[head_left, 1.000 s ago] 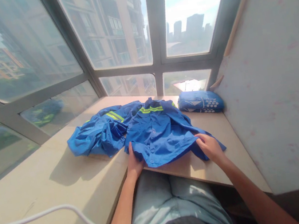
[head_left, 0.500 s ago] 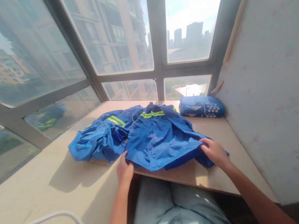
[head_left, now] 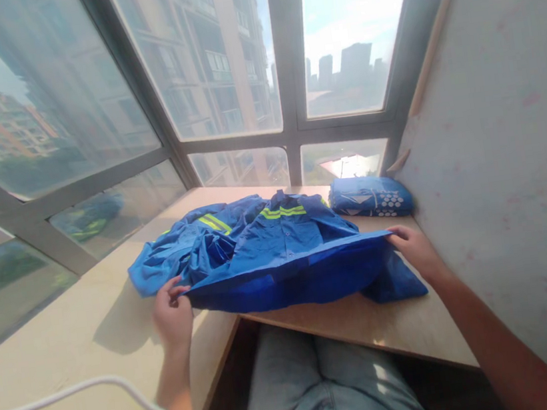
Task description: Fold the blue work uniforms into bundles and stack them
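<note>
A blue work jacket (head_left: 283, 241) with yellow-green reflective stripes lies across the wooden surface, its collar toward the window. My left hand (head_left: 172, 309) pinches the near hem at its left end. At the hem's right end, my right hand (head_left: 415, 250) grips the cloth between thumb and fingers. The hem is stretched taut and lifted between both hands, so the darker inner side shows beneath it. Left of the jacket's front is a crumpled mass of the same blue cloth (head_left: 173, 252) with a stripe; whether it is a separate garment I cannot tell.
A rolled blue patterned bundle (head_left: 370, 197) rests at the back right near the wall (head_left: 500, 168). A white cable (head_left: 76, 387) loops over the light wooden surface (head_left: 44, 343) at front left. Window frames (head_left: 287, 95) bound the far side.
My hands have moved apart, the left one leftward and the right one rightward and up. The hem between them has been raised and pulled straight, exposing the inside.
</note>
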`<action>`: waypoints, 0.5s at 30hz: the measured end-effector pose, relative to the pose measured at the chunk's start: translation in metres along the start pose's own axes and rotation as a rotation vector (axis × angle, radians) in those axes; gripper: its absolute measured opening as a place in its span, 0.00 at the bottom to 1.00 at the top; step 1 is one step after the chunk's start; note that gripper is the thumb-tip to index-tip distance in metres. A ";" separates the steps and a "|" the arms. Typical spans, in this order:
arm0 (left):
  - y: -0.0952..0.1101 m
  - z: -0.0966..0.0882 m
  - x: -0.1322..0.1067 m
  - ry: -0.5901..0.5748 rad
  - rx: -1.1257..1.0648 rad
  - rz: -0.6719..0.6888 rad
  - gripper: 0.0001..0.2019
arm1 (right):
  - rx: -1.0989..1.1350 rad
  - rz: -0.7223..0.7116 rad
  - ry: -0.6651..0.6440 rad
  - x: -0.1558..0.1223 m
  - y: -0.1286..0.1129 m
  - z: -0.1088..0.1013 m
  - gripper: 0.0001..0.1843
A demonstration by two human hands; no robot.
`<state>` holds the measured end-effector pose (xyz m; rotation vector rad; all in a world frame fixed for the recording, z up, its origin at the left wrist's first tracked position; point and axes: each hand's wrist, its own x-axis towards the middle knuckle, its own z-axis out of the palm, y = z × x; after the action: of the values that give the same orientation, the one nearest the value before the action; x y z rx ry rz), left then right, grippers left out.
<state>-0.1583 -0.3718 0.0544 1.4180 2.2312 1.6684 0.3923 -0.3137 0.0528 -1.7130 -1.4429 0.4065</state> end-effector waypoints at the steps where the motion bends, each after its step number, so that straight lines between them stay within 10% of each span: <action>1: 0.001 0.004 0.002 0.009 0.080 0.052 0.23 | -0.023 -0.003 0.001 0.003 -0.001 0.002 0.19; 4: -0.004 0.020 0.003 -0.104 0.304 0.140 0.20 | -0.089 -0.040 -0.043 0.006 -0.002 0.012 0.16; 9: -0.036 0.039 -0.017 -0.465 0.353 -0.125 0.17 | -0.035 -0.073 -0.173 -0.016 0.015 0.026 0.16; 15: -0.049 0.025 -0.042 -0.461 0.312 0.013 0.19 | -0.011 -0.037 -0.181 -0.051 0.032 0.020 0.18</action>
<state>-0.1523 -0.3813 -0.0144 1.6686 2.2619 0.8891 0.3843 -0.3528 0.0025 -1.6907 -1.6056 0.5464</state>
